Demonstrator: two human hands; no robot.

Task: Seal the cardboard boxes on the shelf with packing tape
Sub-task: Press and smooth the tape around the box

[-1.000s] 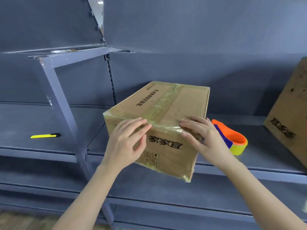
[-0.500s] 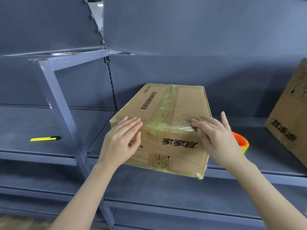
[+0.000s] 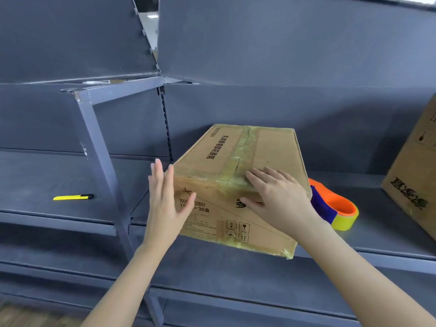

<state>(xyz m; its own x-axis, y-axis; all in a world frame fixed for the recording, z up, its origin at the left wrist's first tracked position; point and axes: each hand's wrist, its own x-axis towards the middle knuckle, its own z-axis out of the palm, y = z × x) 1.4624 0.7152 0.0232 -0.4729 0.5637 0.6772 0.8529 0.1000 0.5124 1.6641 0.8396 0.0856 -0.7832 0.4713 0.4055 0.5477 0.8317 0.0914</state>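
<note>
Left hand (image 3: 165,208) shifts, flat and empty, to the left corner of the box (image 3: 273,149); right hand (image 3: 278,204), fingers (image 3: 254,182) spread, smooths its tape (image 3: 245,147), so it looks sealed.

One head-worn wide view, looking forward-down, close on grey-blue metal shelf (image 3: 47,175); taped brown cardboard box (image 3: 266,149) centred.

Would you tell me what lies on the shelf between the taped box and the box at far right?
The orange-and-yellow tape roll, close beside the taped box, shown in the head view.
</note>
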